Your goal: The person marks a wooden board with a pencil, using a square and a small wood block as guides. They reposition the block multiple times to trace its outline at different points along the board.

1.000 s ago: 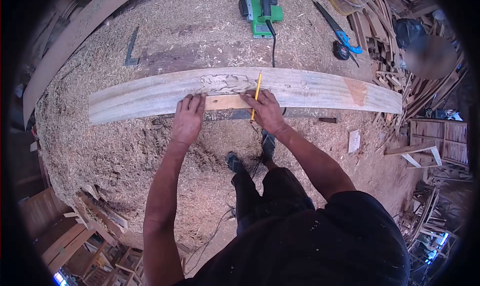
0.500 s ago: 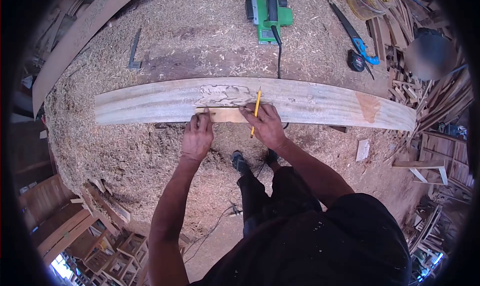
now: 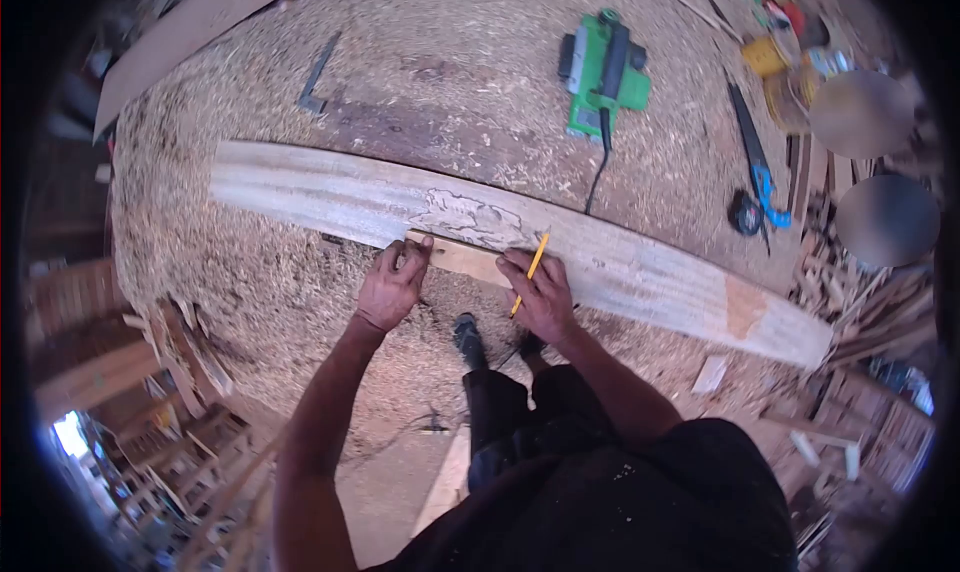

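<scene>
Head view: short wood strip between your two hands, at the long board's near edge

Farthest left of these, beyond your left fingers, a metal square (image 3: 315, 80) lies on the shavings (image 3: 260, 262). The long board (image 3: 660, 272) slants past both hands, reaching well out to each side, its dark wavy figure just beyond your fingertips. Your left hand (image 3: 390, 287) has its fingers curled, one fingertip touching the left end of the wood strip (image 3: 470, 261) — whether they pinch it, you cannot tell from here. The strip runs from there to your right fingertips, along the board's near edge. Your right hand (image 3: 545, 297) has its fingers closed on the yellow pencil (image 3: 531, 272), which slants across them with its point over the board. Beyond and to the right of those fingers sits the green planer (image 3: 605, 77); farther right are the tape measure (image 3: 745, 213) and, close beside it, the blue-handled saw (image 3: 750, 142).
</scene>
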The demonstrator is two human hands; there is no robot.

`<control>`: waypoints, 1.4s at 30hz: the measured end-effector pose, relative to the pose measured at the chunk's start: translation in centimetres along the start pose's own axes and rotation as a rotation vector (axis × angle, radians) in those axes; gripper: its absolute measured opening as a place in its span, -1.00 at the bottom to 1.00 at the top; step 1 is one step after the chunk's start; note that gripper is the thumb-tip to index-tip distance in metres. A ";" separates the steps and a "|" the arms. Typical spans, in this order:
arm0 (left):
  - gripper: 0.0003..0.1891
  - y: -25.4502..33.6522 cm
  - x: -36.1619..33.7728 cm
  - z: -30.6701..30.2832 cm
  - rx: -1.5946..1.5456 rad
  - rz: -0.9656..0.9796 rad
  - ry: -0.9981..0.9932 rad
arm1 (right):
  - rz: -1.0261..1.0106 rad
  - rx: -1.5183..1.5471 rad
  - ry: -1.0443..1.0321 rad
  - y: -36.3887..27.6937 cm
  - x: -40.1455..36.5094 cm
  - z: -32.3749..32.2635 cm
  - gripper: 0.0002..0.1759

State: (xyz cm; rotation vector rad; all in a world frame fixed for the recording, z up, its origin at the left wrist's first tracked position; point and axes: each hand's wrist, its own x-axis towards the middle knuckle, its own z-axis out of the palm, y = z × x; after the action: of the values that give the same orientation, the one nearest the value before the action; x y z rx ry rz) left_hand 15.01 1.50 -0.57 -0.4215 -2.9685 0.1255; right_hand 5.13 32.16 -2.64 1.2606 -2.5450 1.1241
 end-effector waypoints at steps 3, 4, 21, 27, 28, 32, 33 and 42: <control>-0.30 0.8 -0.4 0.9 -0.039 -0.073 0.021 | 0.004 -0.008 -0.027 0.1 0.1 0.1 -0.24; -0.31 1.1 -0.4 0.8 -0.030 -0.090 0.044 | 0.002 -0.017 -0.036 0.0 0.1 0.2 -0.24; -0.25 4.3 -1.4 2.3 -0.282 -0.540 0.209 | -0.148 -0.031 -0.177 1.6 1.0 0.1 -0.36; -0.28 2.8 -1.9 2.6 -0.272 -0.466 0.184 | -0.162 -0.078 -0.180 1.6 0.8 0.3 -0.32; -0.29 2.6 -2.0 2.7 -0.270 -0.458 0.195 | -0.175 -0.073 -0.172 1.7 0.8 0.4 -0.32; -0.27 2.2 -2.0 3.3 -0.297 -0.444 0.261 | -0.202 -0.074 -0.165 2.3 0.6 0.6 -0.32; -0.25 2.2 -1.9 3.3 -0.309 -0.446 0.284 | -0.198 -0.074 -0.167 2.3 0.6 0.5 -0.32; -0.32 2.5 -1.8 3.0 -0.315 -0.470 0.236 | -0.186 -0.067 -0.161 1.9 0.7 0.5 -0.34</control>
State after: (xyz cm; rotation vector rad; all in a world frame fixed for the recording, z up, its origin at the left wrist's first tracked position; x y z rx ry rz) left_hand 16.96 3.23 -4.04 0.2240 -2.7610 -0.4144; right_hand 3.39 32.08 -3.85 1.5915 -2.4851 0.9270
